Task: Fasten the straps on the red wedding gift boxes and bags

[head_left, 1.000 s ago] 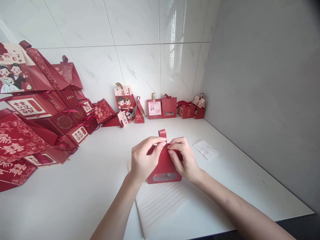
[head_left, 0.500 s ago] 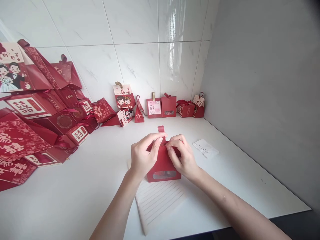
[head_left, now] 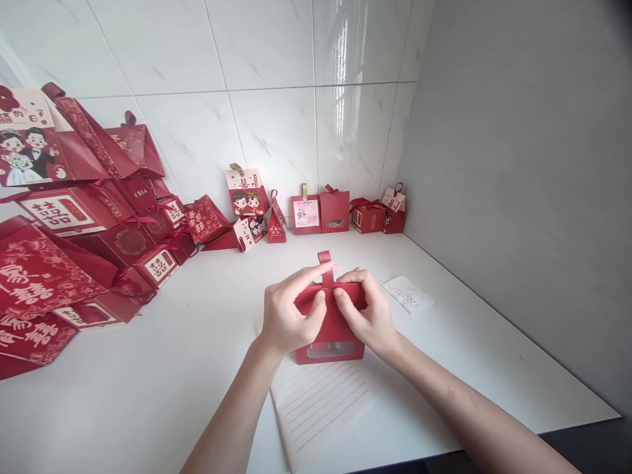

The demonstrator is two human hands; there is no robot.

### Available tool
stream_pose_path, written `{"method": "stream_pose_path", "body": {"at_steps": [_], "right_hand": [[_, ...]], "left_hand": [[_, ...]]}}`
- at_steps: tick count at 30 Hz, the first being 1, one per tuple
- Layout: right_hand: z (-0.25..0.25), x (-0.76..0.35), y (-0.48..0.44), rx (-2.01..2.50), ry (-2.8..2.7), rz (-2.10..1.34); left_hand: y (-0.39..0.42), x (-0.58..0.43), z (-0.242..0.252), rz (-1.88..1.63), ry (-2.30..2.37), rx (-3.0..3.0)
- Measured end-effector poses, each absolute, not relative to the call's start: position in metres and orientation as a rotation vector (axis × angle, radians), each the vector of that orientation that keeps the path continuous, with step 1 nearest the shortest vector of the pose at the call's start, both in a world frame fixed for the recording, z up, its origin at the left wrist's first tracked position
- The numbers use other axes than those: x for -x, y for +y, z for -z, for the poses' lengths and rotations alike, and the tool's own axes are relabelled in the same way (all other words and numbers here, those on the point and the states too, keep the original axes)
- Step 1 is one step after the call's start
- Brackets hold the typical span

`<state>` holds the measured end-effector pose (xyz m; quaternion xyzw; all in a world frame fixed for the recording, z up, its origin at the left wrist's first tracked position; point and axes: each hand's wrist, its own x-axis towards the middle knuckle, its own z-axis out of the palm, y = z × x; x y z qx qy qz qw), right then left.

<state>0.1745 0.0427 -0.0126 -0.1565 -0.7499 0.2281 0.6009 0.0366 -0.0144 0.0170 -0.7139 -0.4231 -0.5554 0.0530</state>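
A red gift box (head_left: 336,326) with a clear window near its bottom stands upright in front of me. From its top edge rises a red ribbon loop (head_left: 324,261). My left hand (head_left: 291,309) grips the upper left of the box, thumb on the front face and forefinger stretched across the ribbon. On the upper right, my right hand (head_left: 368,306) pinches the top edge, its thumb on the front and fingers behind. Beneath the box lies a lined notebook (head_left: 320,408), partly covered by the box and my left hand.
Many red decorated boxes (head_left: 64,257) are piled at the left. More small boxes (head_left: 334,210) line the tiled wall at the back. A white paper packet (head_left: 409,294) lies right of my hands. A grey panel (head_left: 513,197) bounds the table's right side.
My right fingers have gone from a curled pinch near the ribbon to a flatter grip along the top edge. Both thumbs now press the front face. The box appears slightly farther right.
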Motion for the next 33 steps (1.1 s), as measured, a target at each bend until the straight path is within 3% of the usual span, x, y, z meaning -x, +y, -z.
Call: {"method": "stream_pose_path", "body": {"at_steps": [33], "right_hand": [[0.0, -0.178, 0.035, 0.517, -1.685, -0.738]], "left_hand": [[-0.013, -0.04, -0.018, 1.692, -1.311, 2.116]]}}
